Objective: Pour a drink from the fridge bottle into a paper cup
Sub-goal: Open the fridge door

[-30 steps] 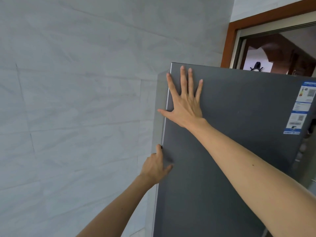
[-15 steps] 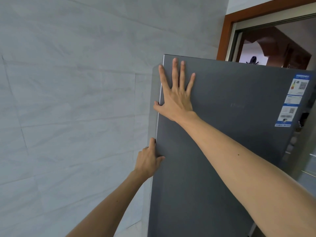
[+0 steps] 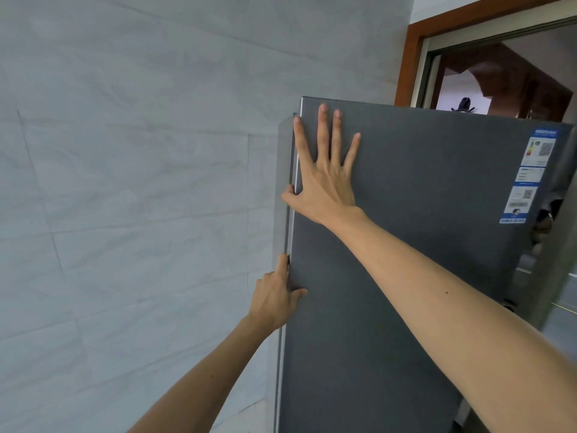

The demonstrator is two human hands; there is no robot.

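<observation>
Beside a pale tiled wall, the tall upright dark-grey fridge door is receiving the right hand, splayed flat, while the left hand is gripping its edge.

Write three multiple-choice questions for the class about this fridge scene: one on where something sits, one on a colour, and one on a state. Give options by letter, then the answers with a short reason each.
1. Where is the blue-and-white label on the fridge door?
A. near the upper right edge
B. at the bottom left corner
C. under the flat palm

2. What colour is the fridge door?
A. white
B. dark grey
C. red

3. How does the right hand rest on the door?
A. closed in a fist
B. wrapped round a bottle
C. flat, with fingers spread

Answers:
1 A: the label runs down the door's upper right side.
2 B: the fridge door is dark grey against the pale tiled wall.
3 C: the right hand lies open, palm against the door, while the left hand hooks its fingers round the door's left edge.
</observation>
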